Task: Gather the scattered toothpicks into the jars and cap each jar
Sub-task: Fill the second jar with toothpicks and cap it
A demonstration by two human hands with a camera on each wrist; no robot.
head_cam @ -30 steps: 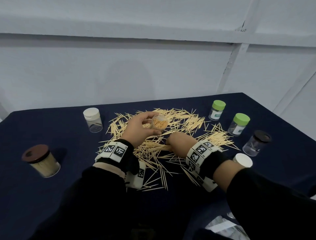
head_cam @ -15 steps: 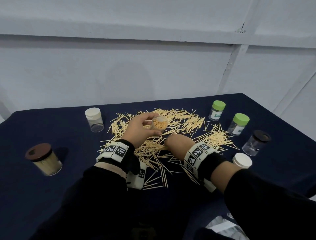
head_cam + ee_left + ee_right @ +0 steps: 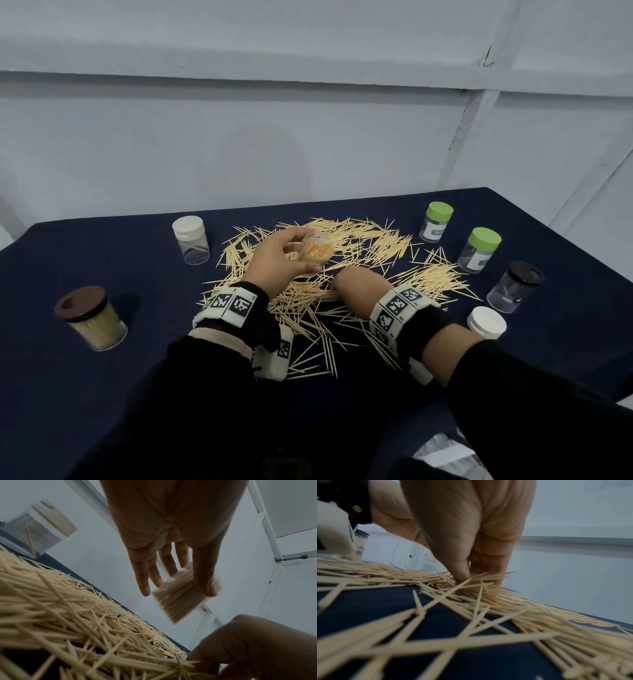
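Observation:
A heap of pale wooden toothpicks [image 3: 359, 246] is scattered over the middle of the dark blue table [image 3: 102, 246]. My left hand [image 3: 281, 263] holds a clear open jar [image 3: 315, 251] above the heap; the jar [image 3: 180, 599] is packed with toothpicks and tilted. My right hand [image 3: 356, 287] is down in the heap, its thumb and fingers [image 3: 462, 573] pinching a bunch of toothpicks [image 3: 481, 586] against the cloth. A loose white cap [image 3: 486, 322] lies beside my right wrist.
A capped brown-lidded jar [image 3: 90, 318] full of toothpicks stands at the left. A white-capped clear jar [image 3: 191, 240] stands behind the heap's left side. Two green-capped jars [image 3: 436, 221] [image 3: 479, 250] and a black-capped jar [image 3: 515, 286] line the right side.
My right hand has crept slightly left and forward in the heap. The left hand keeps the jar at nearly the same place.

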